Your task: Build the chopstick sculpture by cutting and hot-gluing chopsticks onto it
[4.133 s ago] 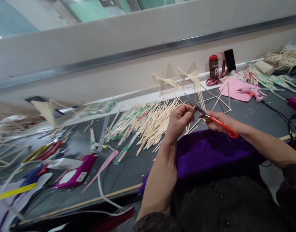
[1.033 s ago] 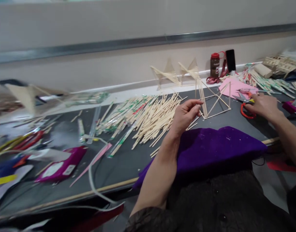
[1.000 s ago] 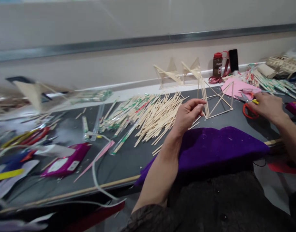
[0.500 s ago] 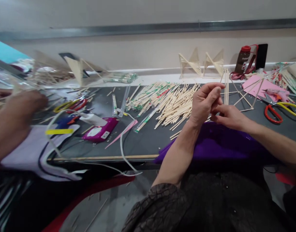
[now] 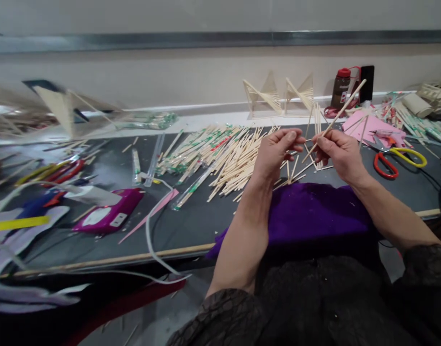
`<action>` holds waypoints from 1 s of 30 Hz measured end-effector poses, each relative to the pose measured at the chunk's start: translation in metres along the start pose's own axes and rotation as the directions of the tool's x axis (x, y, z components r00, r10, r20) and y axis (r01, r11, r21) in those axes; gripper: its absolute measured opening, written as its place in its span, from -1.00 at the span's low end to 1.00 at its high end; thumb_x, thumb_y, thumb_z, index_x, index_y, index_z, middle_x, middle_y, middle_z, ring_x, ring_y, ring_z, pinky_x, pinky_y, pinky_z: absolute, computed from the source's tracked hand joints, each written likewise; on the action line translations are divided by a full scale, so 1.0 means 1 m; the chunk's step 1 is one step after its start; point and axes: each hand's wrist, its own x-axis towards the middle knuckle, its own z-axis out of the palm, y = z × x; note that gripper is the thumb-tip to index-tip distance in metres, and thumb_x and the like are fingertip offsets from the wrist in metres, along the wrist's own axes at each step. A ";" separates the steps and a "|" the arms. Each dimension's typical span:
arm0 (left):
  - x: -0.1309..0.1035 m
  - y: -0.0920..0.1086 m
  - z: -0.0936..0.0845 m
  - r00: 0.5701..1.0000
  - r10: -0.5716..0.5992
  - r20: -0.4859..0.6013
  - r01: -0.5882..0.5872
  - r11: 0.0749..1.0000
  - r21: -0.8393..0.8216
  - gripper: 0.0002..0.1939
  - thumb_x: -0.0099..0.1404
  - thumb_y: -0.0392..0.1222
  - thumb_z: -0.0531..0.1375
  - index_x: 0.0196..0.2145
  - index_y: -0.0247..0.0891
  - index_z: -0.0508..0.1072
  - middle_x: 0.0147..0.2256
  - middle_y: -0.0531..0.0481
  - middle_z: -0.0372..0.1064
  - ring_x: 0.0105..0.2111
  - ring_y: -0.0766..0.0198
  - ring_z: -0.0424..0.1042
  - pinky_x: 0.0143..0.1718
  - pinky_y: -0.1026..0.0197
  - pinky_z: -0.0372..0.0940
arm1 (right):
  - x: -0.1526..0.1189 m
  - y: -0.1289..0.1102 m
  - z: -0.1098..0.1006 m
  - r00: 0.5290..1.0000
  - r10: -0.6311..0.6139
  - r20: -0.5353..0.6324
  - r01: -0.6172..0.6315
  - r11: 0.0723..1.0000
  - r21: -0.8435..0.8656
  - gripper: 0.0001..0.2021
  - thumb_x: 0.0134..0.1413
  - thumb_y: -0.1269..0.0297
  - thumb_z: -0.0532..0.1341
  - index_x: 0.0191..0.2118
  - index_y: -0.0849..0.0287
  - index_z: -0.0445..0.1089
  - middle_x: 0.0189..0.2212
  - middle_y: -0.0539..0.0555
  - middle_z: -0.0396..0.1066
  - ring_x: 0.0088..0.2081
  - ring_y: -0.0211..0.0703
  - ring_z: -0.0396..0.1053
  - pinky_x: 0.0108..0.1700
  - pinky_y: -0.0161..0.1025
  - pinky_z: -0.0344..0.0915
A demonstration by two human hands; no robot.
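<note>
Pale wooden stick (image 5: 345,106) now slants from my right hand's (image 5: 337,150) clamped fingers above the grey worktop (image 5: 191,226); my left hand (image 5: 273,153) has parted from the right, fingers curled, contents unclear. Red-and-yellow-handled scissors (image 5: 388,176) lie released.

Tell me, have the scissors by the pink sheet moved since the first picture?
Yes, rightward: the scissors were left of the pink sheet, now they lie at its near right.

Thin pale wooden stick (image 5: 343,107), straight, slanting up to the right, pinched in right hand (image 5: 337,151)
</note>
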 end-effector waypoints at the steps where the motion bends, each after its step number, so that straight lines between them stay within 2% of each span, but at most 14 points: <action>1: -0.001 -0.001 0.001 0.998 -0.040 0.058 0.037 0.998 0.049 -0.82 0.26 -0.08 0.25 -0.30 -0.23 0.56 -0.33 -0.07 0.57 -0.46 0.38 0.48 -0.57 0.37 0.19 | 0.002 0.000 -0.006 0.999 -0.014 -0.037 0.014 1.000 0.009 -0.66 0.07 -0.04 0.28 -0.32 0.19 0.42 -0.50 -0.02 0.42 -0.58 -0.39 0.34 -0.60 -0.41 0.19; 4: -0.005 -0.004 0.006 0.971 -0.135 0.195 0.105 0.983 0.153 -0.79 0.22 -0.05 0.25 -0.39 -0.25 0.57 -0.41 -0.07 0.56 -0.54 0.38 0.44 -0.60 0.35 0.13 | 0.007 0.000 -0.017 0.994 -0.043 -0.100 0.045 0.999 0.022 -0.65 0.07 -0.05 0.28 -0.33 0.19 0.40 -0.49 -0.03 0.41 -0.58 -0.41 0.33 -0.62 -0.42 0.17; 6: -0.007 -0.005 0.008 0.959 -0.161 0.234 0.119 0.976 0.183 -0.77 0.20 -0.02 0.25 -0.41 -0.23 0.57 -0.43 -0.08 0.55 -0.56 0.38 0.42 -0.60 0.33 0.10 | 0.008 0.001 -0.019 0.993 -0.051 -0.108 0.054 0.998 0.025 -0.65 0.08 -0.05 0.28 -0.35 0.19 0.40 -0.50 -0.03 0.41 -0.59 -0.43 0.31 -0.62 -0.42 0.16; 10: -0.008 -0.005 0.008 0.961 -0.146 0.236 0.105 0.978 0.180 -0.75 0.18 0.02 0.25 -0.42 -0.21 0.58 -0.44 -0.09 0.55 -0.57 0.37 0.41 -0.61 0.30 0.09 | 0.010 0.002 -0.017 0.993 -0.068 -0.091 0.068 0.998 -0.003 -0.68 0.10 -0.01 0.26 -0.34 0.20 0.40 -0.51 -0.04 0.40 -0.60 -0.45 0.30 -0.62 -0.42 0.16; 15: -0.012 -0.002 0.010 0.965 -0.103 0.241 0.065 0.985 0.160 -0.82 0.07 -0.05 0.34 -0.47 -0.21 0.55 -0.48 -0.05 0.52 -0.60 0.38 0.36 -0.63 0.31 0.09 | 0.010 0.001 -0.020 0.997 -0.048 -0.063 0.051 0.998 0.048 -0.67 0.09 -0.03 0.26 -0.32 0.20 0.40 -0.50 -0.05 0.41 -0.61 -0.46 0.30 -0.64 -0.43 0.14; 20: -0.015 -0.001 0.014 0.965 -0.057 0.257 0.016 0.987 0.160 -0.83 0.10 -0.07 0.31 -0.38 -0.19 0.58 -0.47 -0.05 0.51 -0.60 0.36 0.37 -0.63 0.29 0.12 | 0.010 -0.004 -0.023 0.996 -0.041 -0.075 0.047 0.995 0.087 -0.67 0.08 -0.03 0.28 -0.33 0.18 0.38 -0.51 -0.07 0.40 -0.61 -0.45 0.29 -0.64 -0.43 0.12; 26: -0.015 -0.008 0.018 0.963 -0.074 0.259 0.018 0.977 0.211 -0.89 0.10 -0.13 0.31 -0.45 -0.20 0.54 -0.53 0.02 0.46 -0.63 0.40 0.33 -0.64 0.31 0.12 | 0.011 -0.006 -0.026 0.975 -0.125 -0.183 0.132 0.991 0.025 -0.81 0.12 0.14 0.26 -0.34 0.16 0.37 -0.54 -0.10 0.35 -0.61 -0.44 0.28 -0.63 -0.41 0.10; 30: -0.013 -0.013 0.020 0.962 -0.076 0.263 0.011 0.971 0.238 -0.89 0.10 -0.13 0.30 -0.45 -0.21 0.54 -0.54 0.04 0.46 -0.62 0.41 0.32 -0.63 0.32 0.12 | 0.012 -0.009 -0.030 0.976 -0.139 -0.170 0.129 0.989 -0.070 -0.87 0.14 0.23 0.23 -0.35 0.17 0.36 -0.56 -0.10 0.33 -0.60 -0.42 0.28 -0.62 -0.40 0.10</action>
